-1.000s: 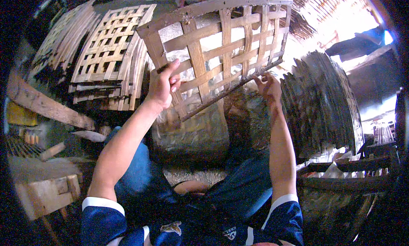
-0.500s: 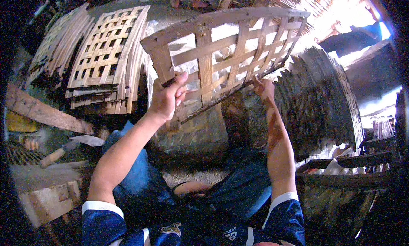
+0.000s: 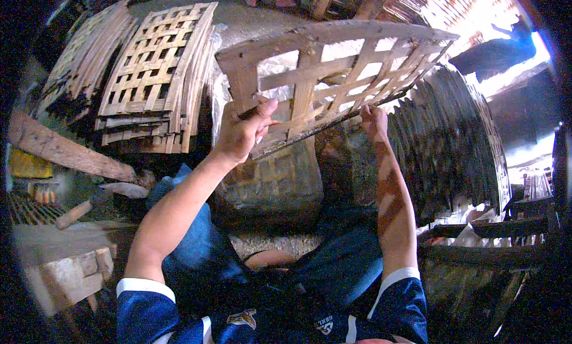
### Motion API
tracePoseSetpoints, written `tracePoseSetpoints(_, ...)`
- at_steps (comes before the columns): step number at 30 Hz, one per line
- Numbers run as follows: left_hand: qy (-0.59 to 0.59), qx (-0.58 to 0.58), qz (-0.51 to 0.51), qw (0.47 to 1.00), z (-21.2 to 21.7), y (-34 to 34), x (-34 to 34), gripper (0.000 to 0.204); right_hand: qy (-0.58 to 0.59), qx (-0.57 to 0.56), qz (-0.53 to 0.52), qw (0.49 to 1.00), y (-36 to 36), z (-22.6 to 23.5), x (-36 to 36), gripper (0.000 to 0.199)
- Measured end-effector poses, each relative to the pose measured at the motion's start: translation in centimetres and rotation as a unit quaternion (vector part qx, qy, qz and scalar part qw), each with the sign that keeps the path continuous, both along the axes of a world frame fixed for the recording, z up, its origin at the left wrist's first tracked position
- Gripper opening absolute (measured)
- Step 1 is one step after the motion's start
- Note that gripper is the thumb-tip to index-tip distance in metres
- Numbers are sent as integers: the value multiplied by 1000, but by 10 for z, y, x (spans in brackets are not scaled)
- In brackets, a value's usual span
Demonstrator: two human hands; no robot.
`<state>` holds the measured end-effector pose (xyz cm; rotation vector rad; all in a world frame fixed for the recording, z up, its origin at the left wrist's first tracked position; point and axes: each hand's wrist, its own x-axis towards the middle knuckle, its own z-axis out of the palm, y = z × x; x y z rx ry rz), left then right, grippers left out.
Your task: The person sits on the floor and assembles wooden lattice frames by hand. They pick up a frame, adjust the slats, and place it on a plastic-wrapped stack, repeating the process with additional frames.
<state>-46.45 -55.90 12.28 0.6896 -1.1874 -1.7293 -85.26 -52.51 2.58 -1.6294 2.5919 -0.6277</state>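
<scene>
Since the earlier frames, the woven bamboo lattice panel (image 3: pixel 333 76) has tipped from nearly face-on to a flatter, more edge-on attitude, with its top edge swung away from the person and its near edge dropped toward the hands. Both hands have remained on that near edge throughout.

Left hand (image 3: pixel 241 132): closed on the lower-left corner of the panel. The thumb lies over the upper face, pointing right, and the curled fingers (image 3: pixel 229 144) wrap underneath a broad vertical strip. The grip is firm and fully shut around the frame.

Right hand (image 3: pixel 374 120): raised to the lower edge of the panel, right of centre. Its fingertips touch the dark edge strip; whether they pinch it or merely support it from below cannot be told, as the panel hides them.

Panel position: held in the air above and beyond both sets of fingers, tilted, spanning from the left fingers across to well past the right fingers.

Surroundings relative to the fingers:
- Left of and beyond the left fingers: a stack of finished lattice panels (image 3: pixel 155 81) lying flat on the ground.
- Right of the right fingers: a row of dark curved woven pieces (image 3: pixel 453 135) standing on edge.
- Below both hands, between the forearms: a woven block (image 3: pixel 274 177) on the ground, near the person's knees.
- Far left, below the left fingers: a hammer (image 3: pixel 89 204) resting beside a wooden bench (image 3: pixel 59 260).
</scene>
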Motion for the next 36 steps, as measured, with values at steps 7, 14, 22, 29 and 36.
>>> tracePoseSetpoints(7, 22, 100, 47, 994, 3, -10, 5, 24, -99, -35, 48, 993, 18, 19, -6, 44)
tracePoseSetpoints(14, 48, 107, 55, 992, 4, -5, -1, 18, 29, -13, -42, 999, 56, 25, -43, 28)
tracePoseSetpoints(22, 38, 122, 51, 991, -4, -8, -9, 18, -12, -28, 0, 1000, 61, 31, -44, 47)
tracePoseSetpoints(29, 31, 111, 48, 992, -8, -7, -12, 17, 25, 19, 32, 999, 50, 30, -32, 43)
tracePoseSetpoints(36, 14, 115, 15, 993, -11, -9, -11, 19, 48, 12, 108, 993, 52, 31, -35, 33)
